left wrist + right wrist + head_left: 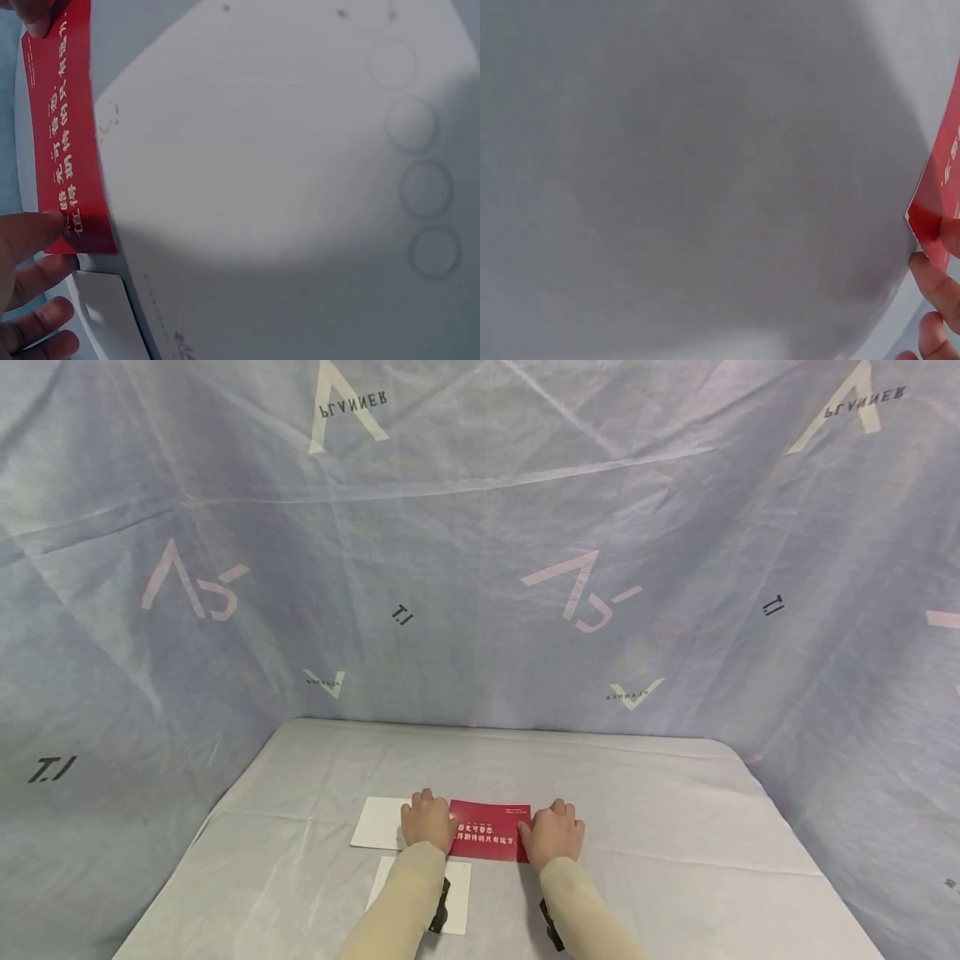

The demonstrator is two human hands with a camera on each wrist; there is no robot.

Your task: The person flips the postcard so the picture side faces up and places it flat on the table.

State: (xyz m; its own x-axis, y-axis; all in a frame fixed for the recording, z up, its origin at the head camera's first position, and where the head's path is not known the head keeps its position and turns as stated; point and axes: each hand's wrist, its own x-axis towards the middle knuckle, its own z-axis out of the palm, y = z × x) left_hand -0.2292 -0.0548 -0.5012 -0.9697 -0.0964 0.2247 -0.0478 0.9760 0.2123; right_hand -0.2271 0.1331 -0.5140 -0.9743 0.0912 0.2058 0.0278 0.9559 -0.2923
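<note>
A red card (487,831) printed with pale Chinese characters lies between my two hands. My left hand (429,822) pinches its left end, thumb (34,229) over the printed face and index finger at the end edge. At the opposite end my right hand (553,833) grips it, the thumb (951,236) on top and the index fingertip right at the corner. Beside my left hand, partly covered by it, is a blank white card (378,823). Closer to me, a white sheet (255,150) bears a row of circles along one side; my left forearm hides part of it in the head view.
A pale cloth covers the table (675,827). Grey-blue fabric with printed letters and marks (480,568) hangs behind it and along both sides. Dark straps (441,906) sit at both wrists, over light sleeves.
</note>
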